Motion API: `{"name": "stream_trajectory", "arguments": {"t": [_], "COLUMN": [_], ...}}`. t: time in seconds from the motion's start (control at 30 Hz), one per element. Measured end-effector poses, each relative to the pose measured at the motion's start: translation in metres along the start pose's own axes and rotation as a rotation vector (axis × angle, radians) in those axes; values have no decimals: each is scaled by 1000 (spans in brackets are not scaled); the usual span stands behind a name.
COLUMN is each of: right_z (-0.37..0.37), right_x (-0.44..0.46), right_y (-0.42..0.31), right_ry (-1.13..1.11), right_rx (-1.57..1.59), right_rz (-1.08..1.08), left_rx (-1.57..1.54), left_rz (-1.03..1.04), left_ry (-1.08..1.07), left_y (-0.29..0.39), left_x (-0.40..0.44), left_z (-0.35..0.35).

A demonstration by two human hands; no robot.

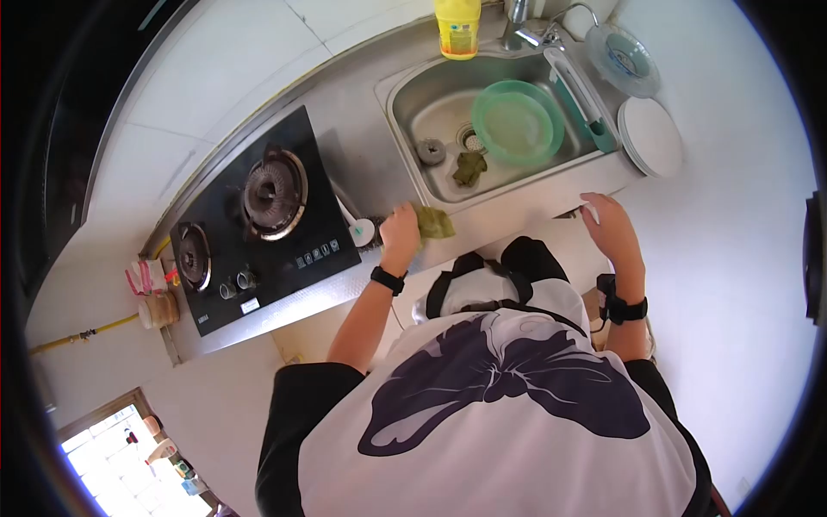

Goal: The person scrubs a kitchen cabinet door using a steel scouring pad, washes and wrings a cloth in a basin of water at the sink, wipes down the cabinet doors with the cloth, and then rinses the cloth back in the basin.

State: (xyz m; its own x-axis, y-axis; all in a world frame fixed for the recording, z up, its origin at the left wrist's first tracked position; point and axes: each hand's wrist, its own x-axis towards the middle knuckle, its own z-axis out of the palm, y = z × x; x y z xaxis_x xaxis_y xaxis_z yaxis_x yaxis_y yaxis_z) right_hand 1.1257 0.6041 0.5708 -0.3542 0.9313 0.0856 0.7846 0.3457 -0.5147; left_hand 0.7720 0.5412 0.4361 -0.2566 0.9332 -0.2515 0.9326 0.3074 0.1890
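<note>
My left hand (pixel 399 237) is closed on a yellowish-green cloth (pixel 437 222) at the front edge of the steel counter, between stove and sink. A white round-ended item (pixel 362 232) lies just left of that hand, partly hidden. My right hand (pixel 613 231) is at the counter's front edge, right of the sink; its fingers are bent and apart, and I see nothing clearly held. In the steel sink (pixel 413 108) are a pale green basin (pixel 517 125), a crumpled dark green cloth (pixel 469 169) and a round grey scouring pad or strainer (pixel 431 152).
A black two-burner gas stove (pixel 284 267) fills the left. A yellow bottle (pixel 457 30) stands behind the sink near the faucet (pixel 517 30). White plates (pixel 650 138) and a glass bowl (pixel 622 60) are at the right, by the wall. A green-and-white rack (pixel 579 99) spans the sink's right side.
</note>
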Motion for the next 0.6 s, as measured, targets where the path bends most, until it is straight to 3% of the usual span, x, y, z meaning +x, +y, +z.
{"name": "stream_trajectory", "arguments": {"t": [0.13,0.23,0.27,0.3,0.6], "right_z": [12,23,22,18,-27], "right_x": [25,31,33,35,44], "right_y": [3,29,37,43,114], "right_ry": [-99,-199,-206,-206,-209], "right_rx": [60,58,72,76,110], "right_rz": [-5,6,-25,5,331], "left_rx": [-191,-365,-495,-488,-162], "left_rz": [304,354,226,236,445], "left_ry": [200,59,-140,-197,-721], "left_y": [22,55,67,76,74], "left_x": [18,54,71,92,233], "left_z": [-27,-45,-51,-48,147]}}
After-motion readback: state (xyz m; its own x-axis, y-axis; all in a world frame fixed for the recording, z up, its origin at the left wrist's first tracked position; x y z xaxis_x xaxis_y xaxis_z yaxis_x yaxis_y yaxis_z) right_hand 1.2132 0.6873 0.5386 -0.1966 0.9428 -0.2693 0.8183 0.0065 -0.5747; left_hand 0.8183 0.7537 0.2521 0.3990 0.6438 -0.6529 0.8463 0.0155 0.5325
